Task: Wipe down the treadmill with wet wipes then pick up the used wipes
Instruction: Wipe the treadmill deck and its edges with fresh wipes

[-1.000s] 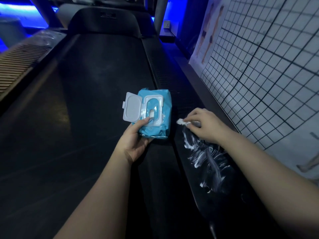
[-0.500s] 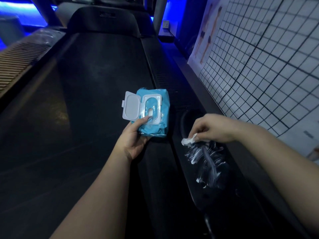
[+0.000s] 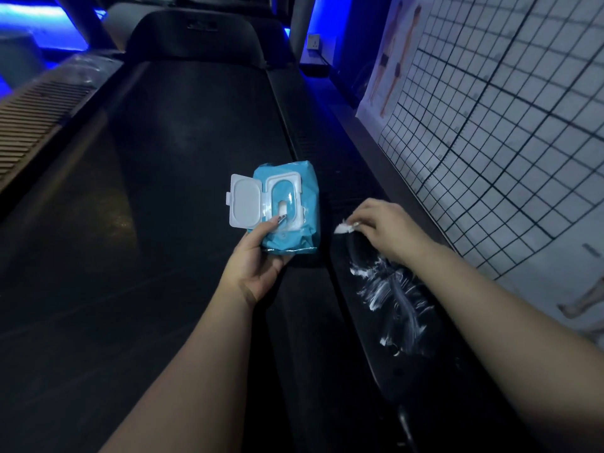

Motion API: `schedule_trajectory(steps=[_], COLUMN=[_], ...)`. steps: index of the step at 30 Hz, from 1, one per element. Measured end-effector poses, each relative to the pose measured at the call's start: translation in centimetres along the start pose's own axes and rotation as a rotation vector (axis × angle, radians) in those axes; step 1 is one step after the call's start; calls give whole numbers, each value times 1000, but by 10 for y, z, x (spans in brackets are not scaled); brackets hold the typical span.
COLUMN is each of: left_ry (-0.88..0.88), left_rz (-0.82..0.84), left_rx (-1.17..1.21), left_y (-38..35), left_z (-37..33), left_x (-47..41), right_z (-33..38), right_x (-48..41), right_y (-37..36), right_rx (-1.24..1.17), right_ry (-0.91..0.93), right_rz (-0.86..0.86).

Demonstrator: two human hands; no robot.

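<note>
My left hand (image 3: 258, 259) grips a blue pack of wet wipes (image 3: 287, 207) from below, thumb on its front; the white flip lid stands open to the left. My right hand (image 3: 390, 228) pinches a small crumpled white wipe (image 3: 344, 228) against the treadmill's black right side rail (image 3: 369, 322). White smeared streaks (image 3: 392, 292) cover the rail just below that hand. The dark treadmill belt (image 3: 163, 191) stretches ahead on the left.
A white wall poster with a black grid (image 3: 506, 125) and body figures runs along the right. The treadmill's front hood (image 3: 199, 37) rises at the far end. A ribbed panel (image 3: 32, 119) lies at the left. Blue light glows behind.
My right hand slid the wipe back and forth along the rail, toward me and then away again. The left hand kept hold of the pack, almost still.
</note>
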State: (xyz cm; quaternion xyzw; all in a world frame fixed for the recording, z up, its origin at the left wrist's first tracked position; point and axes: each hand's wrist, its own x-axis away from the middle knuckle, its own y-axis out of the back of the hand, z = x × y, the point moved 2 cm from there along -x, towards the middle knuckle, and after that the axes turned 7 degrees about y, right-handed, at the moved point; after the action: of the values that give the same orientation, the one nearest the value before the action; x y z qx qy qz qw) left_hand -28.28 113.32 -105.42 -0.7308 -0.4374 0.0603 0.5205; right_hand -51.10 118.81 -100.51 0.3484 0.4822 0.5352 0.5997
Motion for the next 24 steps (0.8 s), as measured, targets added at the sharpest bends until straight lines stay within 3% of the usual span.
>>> schedule_trajectory(steps=[8,11,18,24], left_ry=[-7,-2,-12,4], left_rz=[14,14,10,0], left_rx=[-2,-41,-47,-53], left_y=[2,1,1,-2], left_z=[0,-1,-1,-2], left_x=[-2,-3,-3,-1], right_z=[18,23,-6,-11], right_x=[40,39,-10,-22], right_y=[23,35,23,-12], right_rx=[-16,-53,-164,-94], right_ry=[144,101,-215,-197], right_rz=[300,357,-193,-274])
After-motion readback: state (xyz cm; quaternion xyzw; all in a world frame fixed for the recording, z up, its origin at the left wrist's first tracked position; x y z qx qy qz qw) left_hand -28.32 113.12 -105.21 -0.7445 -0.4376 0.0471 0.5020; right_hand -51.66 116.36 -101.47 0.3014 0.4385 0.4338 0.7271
